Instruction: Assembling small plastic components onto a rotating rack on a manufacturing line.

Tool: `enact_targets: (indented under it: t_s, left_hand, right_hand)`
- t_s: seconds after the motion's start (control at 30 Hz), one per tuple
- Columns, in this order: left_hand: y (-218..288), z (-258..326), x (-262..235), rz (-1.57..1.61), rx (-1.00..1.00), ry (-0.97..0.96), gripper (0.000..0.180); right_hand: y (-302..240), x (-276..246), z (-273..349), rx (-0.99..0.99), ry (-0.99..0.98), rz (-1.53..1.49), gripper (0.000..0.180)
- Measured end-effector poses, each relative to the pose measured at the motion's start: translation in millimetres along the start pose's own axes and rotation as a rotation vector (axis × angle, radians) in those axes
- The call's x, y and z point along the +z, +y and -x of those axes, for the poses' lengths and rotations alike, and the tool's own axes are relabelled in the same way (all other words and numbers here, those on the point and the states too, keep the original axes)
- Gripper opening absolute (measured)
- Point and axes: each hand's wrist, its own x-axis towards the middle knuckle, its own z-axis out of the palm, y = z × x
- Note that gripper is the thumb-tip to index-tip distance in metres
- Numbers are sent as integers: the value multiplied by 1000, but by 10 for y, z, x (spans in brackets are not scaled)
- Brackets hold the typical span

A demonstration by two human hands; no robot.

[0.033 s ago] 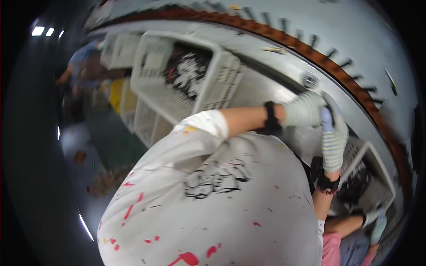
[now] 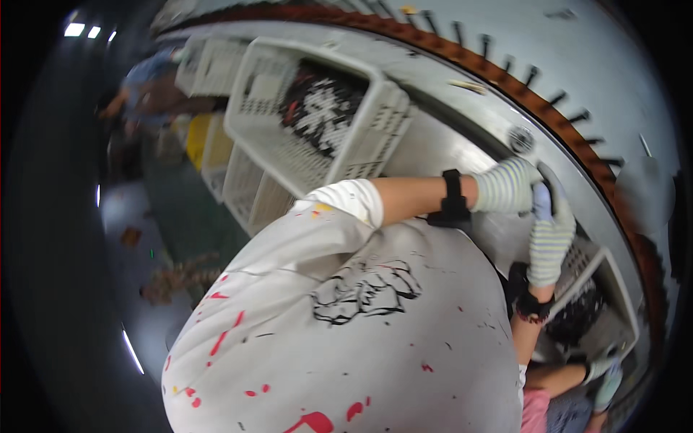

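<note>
My left hand (image 2: 505, 185), in a striped knit glove with a black band at the wrist, reaches out from my white sleeve to the rim of a grey curved work table (image 2: 447, 144). My right hand (image 2: 550, 242), gloved the same way, comes up from below and meets it. A small pale blue piece (image 2: 541, 200) sits between the two hands, and the fingers of both are closed around it. What the piece is cannot be made out. My white T-shirt (image 2: 346, 339) with red splashes and a black drawing fills the lower middle.
A white slatted plastic crate (image 2: 375, 123) with dark pieces stands at the table; more crates lie beyond it, and another (image 2: 613, 289) at the right. A brown rim with black pegs (image 2: 577, 123) rings the table. One person stands far left (image 2: 144, 83); another's gloved hand (image 2: 603, 379) shows lower right.
</note>
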Motion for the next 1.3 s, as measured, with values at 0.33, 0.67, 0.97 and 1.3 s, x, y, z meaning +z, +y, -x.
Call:
enact_targets:
  t_s: [0.33,0.67,0.97,1.3]
  left_hand:
    - [-1724,2168,-1909,718,-625,537,30]
    - [-5877,3828,-2912,233,-938,315,47]
    - [-4938,2075,-1816,-17,-981,533,91]
    - [-4182,1630,-876,1345,-1004,446,58]
  right_hand:
    - [-79,546,-132,267,77,-194,27]
    - [-321,1101,193,304,-64,-23,18]
    - [-185,1190,361,299,176,7,17]
    - [-274,766,365,340,339,-289,23]
